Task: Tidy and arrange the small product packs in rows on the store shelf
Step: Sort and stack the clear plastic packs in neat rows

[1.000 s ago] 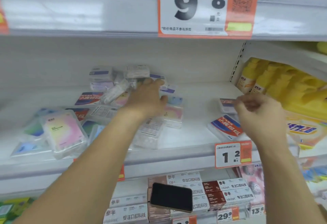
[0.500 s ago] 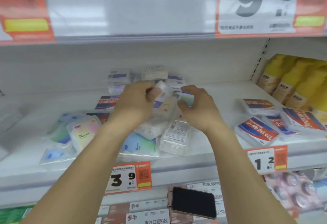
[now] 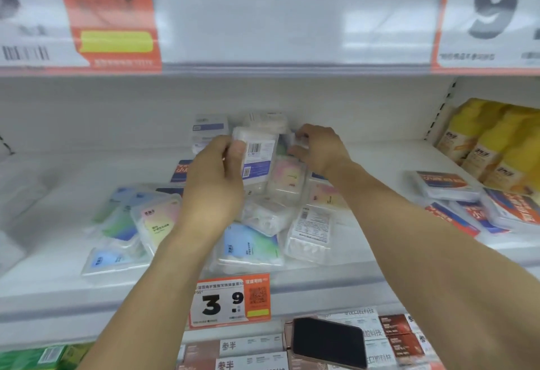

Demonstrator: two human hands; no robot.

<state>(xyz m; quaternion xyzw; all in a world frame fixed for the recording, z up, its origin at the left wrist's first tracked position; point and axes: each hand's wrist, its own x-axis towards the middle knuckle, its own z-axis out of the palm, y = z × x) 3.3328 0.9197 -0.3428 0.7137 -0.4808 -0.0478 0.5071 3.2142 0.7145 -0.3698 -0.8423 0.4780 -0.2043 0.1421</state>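
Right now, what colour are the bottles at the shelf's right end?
Yellow bottles with orange-and-white labels, seen in the head view.

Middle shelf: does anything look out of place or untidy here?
Yes. The clear packs lie in a jumbled pile at mixed angles, not rows. A dark phone rests on the boxes below.

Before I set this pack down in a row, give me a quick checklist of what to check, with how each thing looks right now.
1. Left hand has a firm grip on the barcode pack: ok, thumb and fingers curl round it.
2. Right hand is free to help: not ok, its fingers pinch a small clear pack at the back.
3. Packs already in rows: not ok, the pile of packs lies tilted and overlapping.
4. Bare shelf space to start a row: ok, on the left.
5. Front packs safe from the edge: cannot tell.
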